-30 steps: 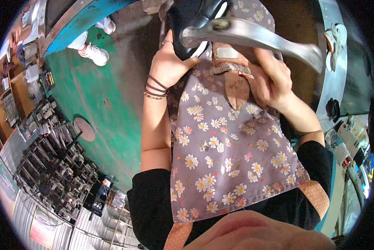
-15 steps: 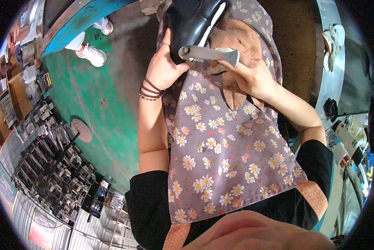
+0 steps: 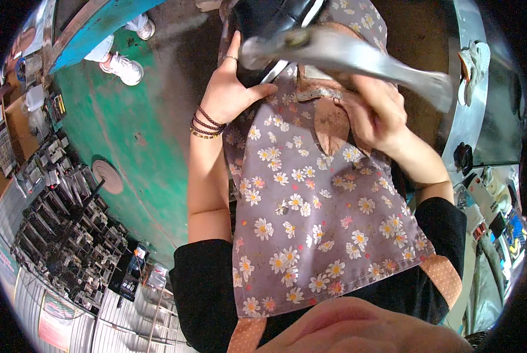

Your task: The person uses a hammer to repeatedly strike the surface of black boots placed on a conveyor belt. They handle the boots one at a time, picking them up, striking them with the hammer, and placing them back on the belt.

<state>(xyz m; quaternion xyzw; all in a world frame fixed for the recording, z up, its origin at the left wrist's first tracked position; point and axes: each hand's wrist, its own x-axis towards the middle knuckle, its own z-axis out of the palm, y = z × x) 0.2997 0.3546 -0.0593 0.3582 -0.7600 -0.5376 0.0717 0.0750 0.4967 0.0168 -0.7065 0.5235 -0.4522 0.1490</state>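
Note:
A glossy black shoe [image 3: 266, 23] with a white sole edge [image 3: 311, 13] rests over my lap at the top of the view. My left hand [image 3: 227, 88] grips its near end, index finger along the left side and thumb on the right. To the right, my right hand [image 3: 378, 109] is closed around the handle of a metal hammer. The hammer head [image 3: 357, 56] is raised toward the camera, smeared by motion, with a round face at left and a flared end at right. It covers part of the shoe and my right fingers; most of the handle is hidden.
A flowered apron [image 3: 310, 212] covers my lap. Left lies a green floor [image 3: 140, 153], with another person's white shoes [image 3: 122, 69] by a blue-edged bench [image 3: 93, 29]. Dark metal racks [image 3: 69, 217] stand at lower left. A pale shoe [image 3: 478, 65] sits on the metal edge at right.
The hammer has risen toward the camera and swung right with my right hand. It looks larger and blurred. My left hand still holds the black shoe.

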